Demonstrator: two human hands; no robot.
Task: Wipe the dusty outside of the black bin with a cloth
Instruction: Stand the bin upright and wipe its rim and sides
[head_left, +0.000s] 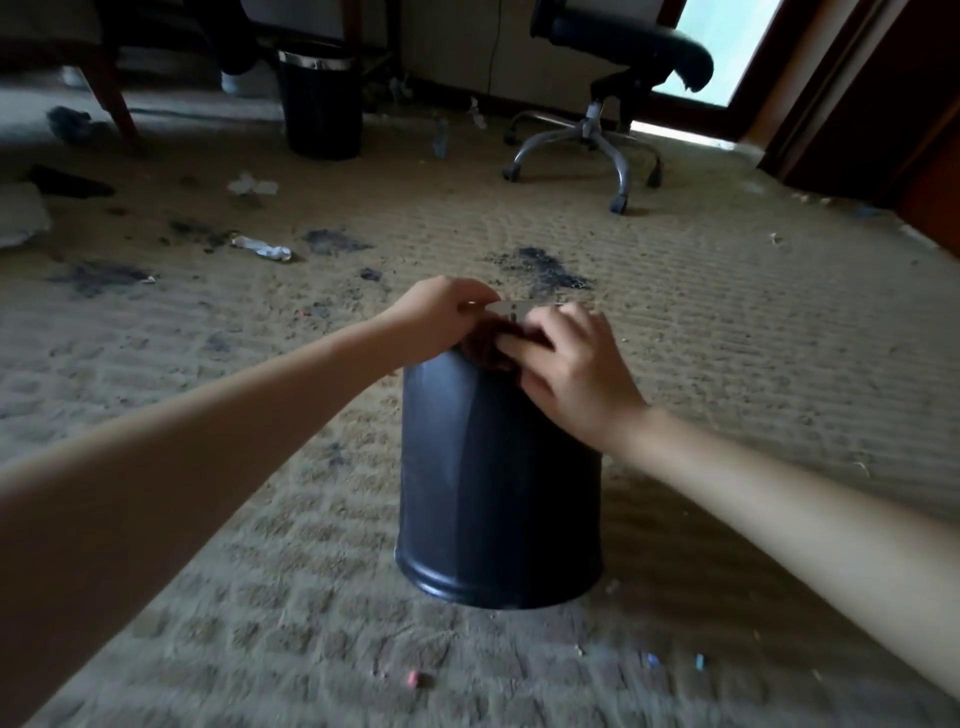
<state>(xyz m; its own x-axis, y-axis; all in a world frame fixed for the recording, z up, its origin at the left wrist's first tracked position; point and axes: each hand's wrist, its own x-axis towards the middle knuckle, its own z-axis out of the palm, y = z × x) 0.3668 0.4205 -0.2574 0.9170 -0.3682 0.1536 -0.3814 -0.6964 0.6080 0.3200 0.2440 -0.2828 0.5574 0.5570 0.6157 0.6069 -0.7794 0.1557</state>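
Both hands meet at the far end of the black bin (493, 467), which sits on the littered carpet (727, 364) straight ahead, its rounded near edge toward the camera and its long side wall facing up, bare and dull with dust. The left hand (441, 317) has its fingers curled in a pinch on a pale strip (511, 309) at that far end (a wipe or the bin's metal rim, the blur will not say which). The right hand (566, 374) lies with bent fingers closed over a dark brownish wad (485, 345), which I take for the cloth, pressed against the bin's top edge. The step in hand looks like readying the cloth and starting at the rim. To do it well, I would have one hand steady the bin by the rim so it cannot roll or tip on the soft pile, and have the other flatten the wad into a broad pad instead of a ball. Long strokes from the far end toward the near edge should follow, with the bin turned a little after each pass. The carpet is thick with dark dust patches, so the wiped side should be kept off it. A second bin (319, 104) and an office chair (623, 47) stand well apart at the back.
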